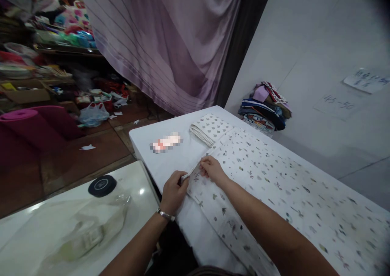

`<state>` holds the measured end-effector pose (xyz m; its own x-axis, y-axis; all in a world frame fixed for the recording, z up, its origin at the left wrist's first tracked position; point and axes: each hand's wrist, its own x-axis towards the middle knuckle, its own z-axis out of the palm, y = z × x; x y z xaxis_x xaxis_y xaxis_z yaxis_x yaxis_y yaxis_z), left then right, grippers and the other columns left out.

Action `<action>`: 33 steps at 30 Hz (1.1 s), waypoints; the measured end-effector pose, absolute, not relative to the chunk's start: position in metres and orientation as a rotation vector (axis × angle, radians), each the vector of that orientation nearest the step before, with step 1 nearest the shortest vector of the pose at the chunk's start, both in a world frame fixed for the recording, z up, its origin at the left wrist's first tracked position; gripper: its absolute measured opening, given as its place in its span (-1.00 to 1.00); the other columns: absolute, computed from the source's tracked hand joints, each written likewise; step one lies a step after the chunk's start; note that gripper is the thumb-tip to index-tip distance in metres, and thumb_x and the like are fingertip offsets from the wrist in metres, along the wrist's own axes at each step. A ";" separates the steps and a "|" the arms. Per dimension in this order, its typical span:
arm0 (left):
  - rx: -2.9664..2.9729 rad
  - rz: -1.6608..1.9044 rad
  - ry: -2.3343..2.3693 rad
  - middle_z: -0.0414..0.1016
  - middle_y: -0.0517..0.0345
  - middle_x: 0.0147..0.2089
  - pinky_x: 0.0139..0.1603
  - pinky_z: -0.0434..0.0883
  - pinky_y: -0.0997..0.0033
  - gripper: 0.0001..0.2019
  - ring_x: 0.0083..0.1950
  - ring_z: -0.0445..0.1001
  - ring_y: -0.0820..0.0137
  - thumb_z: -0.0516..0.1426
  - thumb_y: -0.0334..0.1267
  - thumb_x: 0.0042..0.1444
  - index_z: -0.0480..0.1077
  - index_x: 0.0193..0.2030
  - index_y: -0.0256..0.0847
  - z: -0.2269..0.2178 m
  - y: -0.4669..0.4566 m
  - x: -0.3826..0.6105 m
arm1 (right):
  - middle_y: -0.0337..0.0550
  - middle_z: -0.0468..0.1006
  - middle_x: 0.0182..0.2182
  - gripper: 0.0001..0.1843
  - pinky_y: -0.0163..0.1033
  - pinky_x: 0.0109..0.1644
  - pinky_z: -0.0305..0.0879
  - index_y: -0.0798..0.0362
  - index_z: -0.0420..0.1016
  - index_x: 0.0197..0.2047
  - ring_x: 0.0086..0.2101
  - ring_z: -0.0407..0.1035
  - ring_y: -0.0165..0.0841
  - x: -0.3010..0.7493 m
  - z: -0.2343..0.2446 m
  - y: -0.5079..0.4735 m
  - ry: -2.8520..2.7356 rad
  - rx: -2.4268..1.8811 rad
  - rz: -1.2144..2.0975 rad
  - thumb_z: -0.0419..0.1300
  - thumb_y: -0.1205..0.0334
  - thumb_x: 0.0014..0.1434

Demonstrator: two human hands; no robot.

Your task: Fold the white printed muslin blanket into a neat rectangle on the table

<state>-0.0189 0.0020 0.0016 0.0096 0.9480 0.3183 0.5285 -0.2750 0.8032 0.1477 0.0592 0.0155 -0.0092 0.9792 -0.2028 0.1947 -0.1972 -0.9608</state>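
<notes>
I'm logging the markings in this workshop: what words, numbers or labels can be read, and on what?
"45-50": handwritten on the pale grey wall.
White paper note on that wall: too blurred to read.
Black round disc on the glossy white table: too small to read.
The printed white fabric pinched by left hand and right hand: small motifs only, no words.

White table, printed fabric spread along it, folded cloth at far end, small blurred object

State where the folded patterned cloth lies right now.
In the head view, the folded cloth lies at the far end of the table, right of the blurred pink item and just beyond the spread printed fabric.
</notes>
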 end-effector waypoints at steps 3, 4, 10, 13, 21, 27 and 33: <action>1.830 1.185 1.501 0.38 0.25 -0.43 -0.37 0.29 0.48 -0.85 -0.42 0.33 0.48 0.04 -0.19 0.08 0.38 -0.32 -0.17 0.000 0.002 -0.019 | -0.36 0.41 -0.51 -0.56 -0.44 -0.64 0.11 0.03 0.23 0.06 -0.66 0.26 -0.53 0.168 0.015 0.071 -1.395 -1.554 1.111 -0.01 0.39 0.08; 1.829 1.188 1.498 0.38 0.25 -0.42 -0.37 0.29 0.48 -0.85 -0.42 0.33 0.48 0.04 -0.18 0.08 0.38 -0.31 -0.17 0.000 0.003 -0.020 | -0.35 0.42 -0.49 -0.48 -0.43 -0.60 0.15 0.02 0.18 0.14 -0.64 0.27 -0.53 0.175 0.017 0.075 -1.458 -1.588 1.056 -0.02 0.40 0.08; 1.845 1.163 1.505 0.39 0.26 -0.44 -0.39 0.30 0.48 -0.82 -0.44 0.33 0.47 0.04 -0.14 0.08 0.38 -0.30 -0.16 0.000 0.002 -0.021 | -0.18 0.52 -0.33 -0.38 -0.32 -0.29 0.25 -0.06 0.09 0.27 -0.38 0.39 -0.36 0.195 0.044 0.099 -1.923 -1.904 0.710 0.01 0.36 0.12; 1.880 1.146 1.495 0.40 0.25 -0.43 -0.39 0.30 0.48 -0.82 -0.44 0.34 0.47 0.03 -0.13 0.09 0.37 -0.28 -0.15 0.001 0.002 -0.022 | -0.07 0.49 -0.12 -0.43 -0.27 -0.19 0.24 -0.06 0.16 0.23 -0.15 0.37 -0.24 0.196 0.054 0.110 -2.166 -2.030 0.524 0.02 0.32 0.13; 1.949 1.154 1.453 0.38 0.27 -0.45 -0.42 0.30 0.50 -0.82 -0.47 0.32 0.48 0.03 -0.13 0.07 0.38 -0.30 -0.14 -0.001 0.005 -0.022 | 0.01 0.48 -0.15 -0.65 -0.21 -0.25 0.22 -0.01 0.35 -0.02 -0.16 0.37 -0.17 0.196 0.061 0.132 -2.390 -2.102 0.312 0.02 0.30 0.11; 1.952 1.114 1.438 0.37 0.28 -0.45 -0.42 0.30 0.51 -0.82 -0.47 0.32 0.49 0.04 -0.14 0.08 0.37 -0.27 -0.13 -0.004 0.005 -0.023 | -0.01 0.49 -0.22 -0.71 -0.24 -0.31 0.18 -0.03 0.35 -0.07 -0.24 0.38 -0.18 0.201 0.057 0.137 -2.441 -2.090 0.272 0.01 0.31 0.12; 1.947 1.110 1.428 0.39 0.27 -0.44 -0.42 0.31 0.51 -0.82 -0.45 0.33 0.48 0.03 -0.14 0.08 0.37 -0.29 -0.13 -0.002 0.006 -0.022 | 0.00 0.49 -0.23 -0.71 -0.25 -0.32 0.14 0.00 0.31 -0.04 -0.26 0.37 -0.20 0.206 0.055 0.135 -2.420 -2.079 0.244 -0.03 0.29 0.16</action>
<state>-0.0221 0.0064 -0.0022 0.1273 0.9365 0.3267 0.5477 -0.3410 0.7640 0.2062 0.1346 0.0547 -0.1549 0.9776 -0.1427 0.9864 0.1449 -0.0778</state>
